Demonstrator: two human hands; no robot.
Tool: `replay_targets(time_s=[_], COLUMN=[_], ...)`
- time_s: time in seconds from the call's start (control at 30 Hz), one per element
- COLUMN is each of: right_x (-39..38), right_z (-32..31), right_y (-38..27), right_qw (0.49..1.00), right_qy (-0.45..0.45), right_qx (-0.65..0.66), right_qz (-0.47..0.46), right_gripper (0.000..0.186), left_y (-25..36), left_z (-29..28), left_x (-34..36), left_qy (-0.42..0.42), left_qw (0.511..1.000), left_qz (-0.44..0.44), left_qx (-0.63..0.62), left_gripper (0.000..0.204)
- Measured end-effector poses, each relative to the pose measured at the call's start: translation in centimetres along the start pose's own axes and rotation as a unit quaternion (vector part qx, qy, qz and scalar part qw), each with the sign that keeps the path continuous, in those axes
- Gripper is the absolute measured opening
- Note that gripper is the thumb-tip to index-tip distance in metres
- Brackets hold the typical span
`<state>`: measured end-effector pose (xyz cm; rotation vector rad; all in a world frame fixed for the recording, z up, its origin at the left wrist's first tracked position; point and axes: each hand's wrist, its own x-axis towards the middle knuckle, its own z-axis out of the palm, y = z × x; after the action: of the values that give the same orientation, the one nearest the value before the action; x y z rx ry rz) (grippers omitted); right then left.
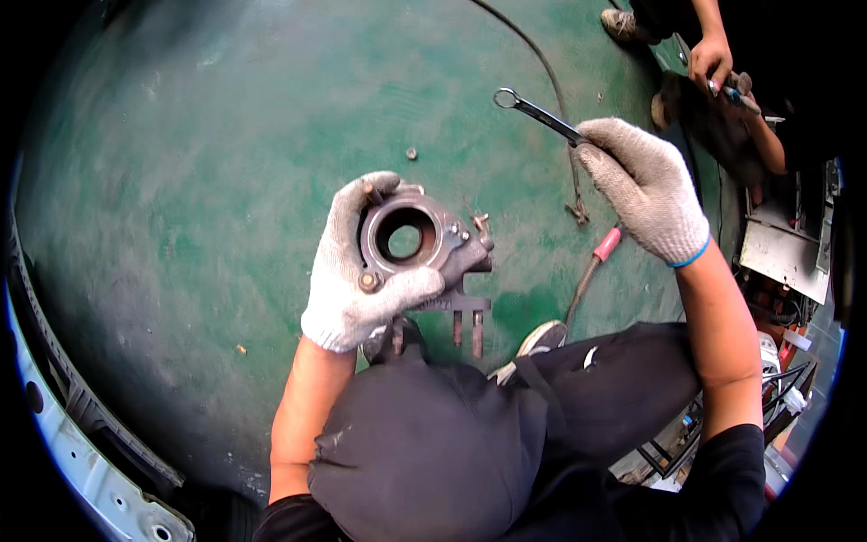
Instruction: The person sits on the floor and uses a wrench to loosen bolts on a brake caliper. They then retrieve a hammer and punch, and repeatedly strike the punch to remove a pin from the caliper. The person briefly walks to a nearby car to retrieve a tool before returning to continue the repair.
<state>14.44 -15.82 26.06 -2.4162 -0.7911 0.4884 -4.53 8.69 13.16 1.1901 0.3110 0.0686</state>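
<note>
From the head view, the gloved left hand [361, 271] is clamped around a rusty hub flange [420, 244] at centre, studs still in it; the right hand [646, 185], at two o'clock, grips a ring spanner [539, 115], not yet applied, I'd judge.

One view only: head cam, worn on the person's head, looking steeply down past the knees at the green floor [226, 181]. Fisheye, so edges bend and corners go black. Close range: both gloved hands fill the centre, forearms come in from the near edge. Far right, a co-worker's hand [710, 60] just in frame. No 2nd view, no overlap.
</note>
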Motion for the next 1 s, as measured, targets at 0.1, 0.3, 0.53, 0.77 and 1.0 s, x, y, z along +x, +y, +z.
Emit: replay_targets(time_s=[0.1, 0.3, 0.53, 0.77, 1.0], right_x=[-0.3, -1.1, -1.8, -0.9, -2.4], right_z=[-0.2, -1.0, -0.3, 0.2, 3.1], right_y=[-1.7, -4.4, -4.4, -3.3, 2.4], right_qw=[0.995, 0.985, 0.96, 0.96, 0.945], right_qy=[-0.048, -0.09, -0.043, -0.012, -0.093], right_qx=[-0.003, -0.04, -0.01, -0.163, -0.198], right_qz=[-0.091, -0.141, -0.276, -0.228, -0.245], right_gripper=[0.02, 0.024, 0.039, 0.032, 0.037], left_y=[-0.5, -0.5, -0.9, -0.2, -0.1], left_z=[0.2, 0.4, 0.7, 0.3, 0.7], left_x=[-0.2, -0.3, 0.0, -0.3, -0.5], left_qy=[0.003, -0.01, -0.004, 0.0, 0.003], left_qw=[0.999, 0.997, 0.995, 0.998, 0.996], left_qz=[-0.011, -0.011, -0.022, -0.05, -0.074], left_qx=[-0.037, -0.079, -0.094, -0.04, -0.048], left_gripper=[0.108, 0.11, 0.113, 0.106, 0.105])
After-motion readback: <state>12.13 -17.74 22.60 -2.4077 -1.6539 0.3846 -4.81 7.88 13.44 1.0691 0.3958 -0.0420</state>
